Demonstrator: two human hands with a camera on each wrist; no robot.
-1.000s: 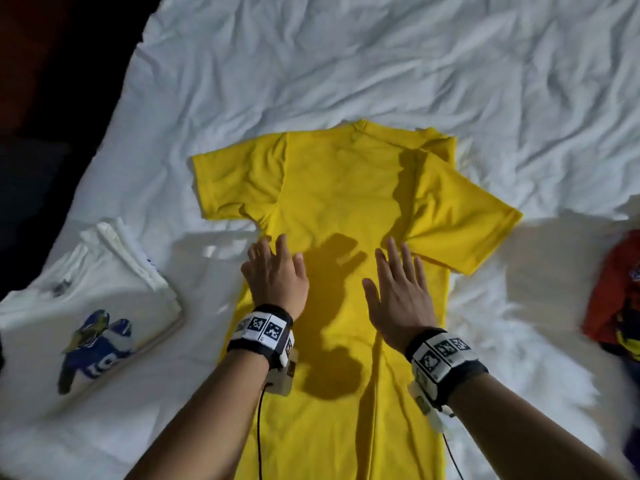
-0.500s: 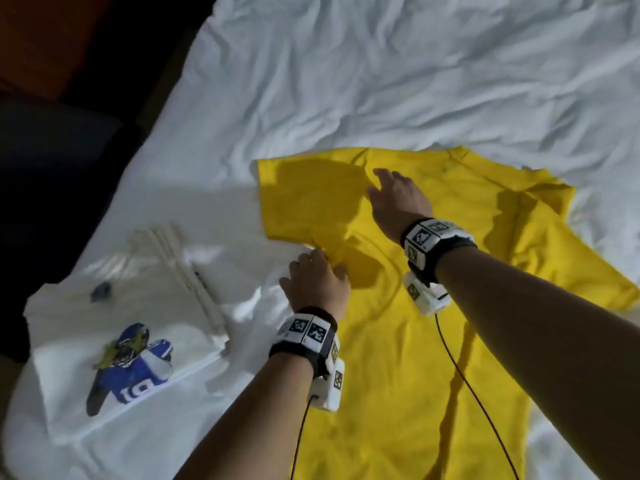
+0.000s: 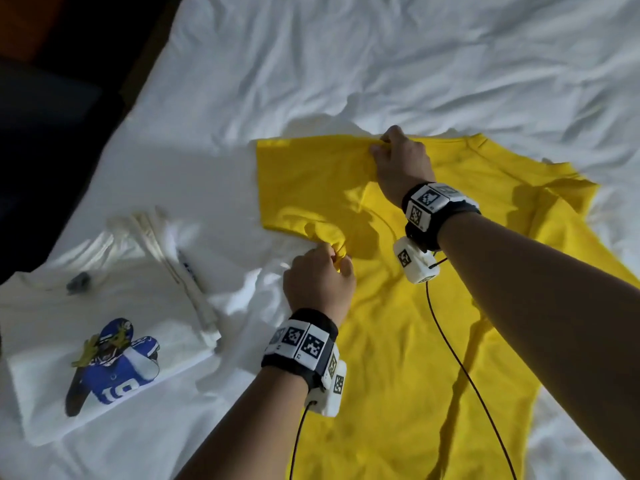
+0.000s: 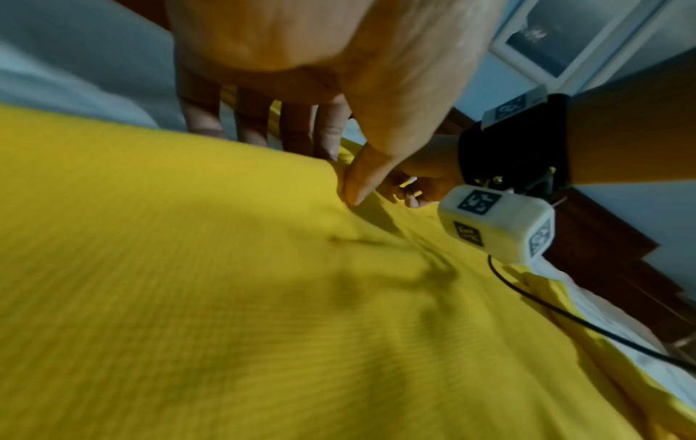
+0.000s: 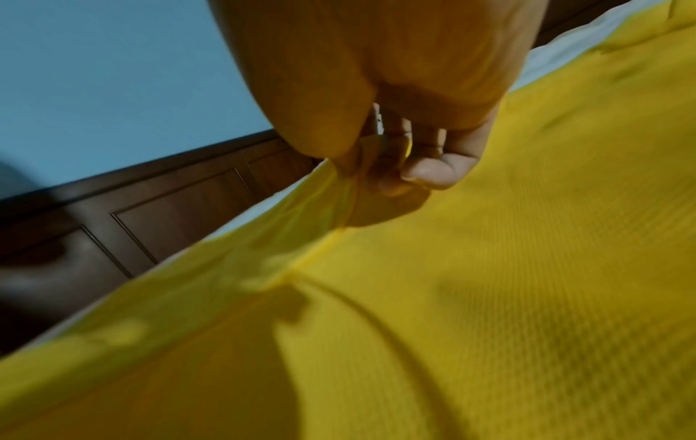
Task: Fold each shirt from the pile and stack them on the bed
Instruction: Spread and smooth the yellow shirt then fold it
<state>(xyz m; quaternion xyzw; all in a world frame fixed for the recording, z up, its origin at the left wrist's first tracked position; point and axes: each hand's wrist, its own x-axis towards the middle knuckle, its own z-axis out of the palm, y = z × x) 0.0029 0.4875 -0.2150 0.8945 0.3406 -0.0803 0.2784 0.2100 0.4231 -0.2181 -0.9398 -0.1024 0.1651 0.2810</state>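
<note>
Second shirt in hand — first fold about to begin.

My left hand (image 3: pixel 320 275) pinches the yellow shirt (image 3: pixel 398 341) at the armpit below its left sleeve, and my right hand (image 3: pixel 401 161) pinches the far shoulder edge; both are closed on cloth. The shirt lies flat on the white bed (image 3: pixel 381 64), body running towards me. One white shirt (image 3: pixel 104 341) with a blue player print already sits folded at near left — so I judge one done, this one barely started, and the pile out of view. The bed's left edge drops off just beyond the folded shirt; the far side offers plenty of open sheet.
</note>
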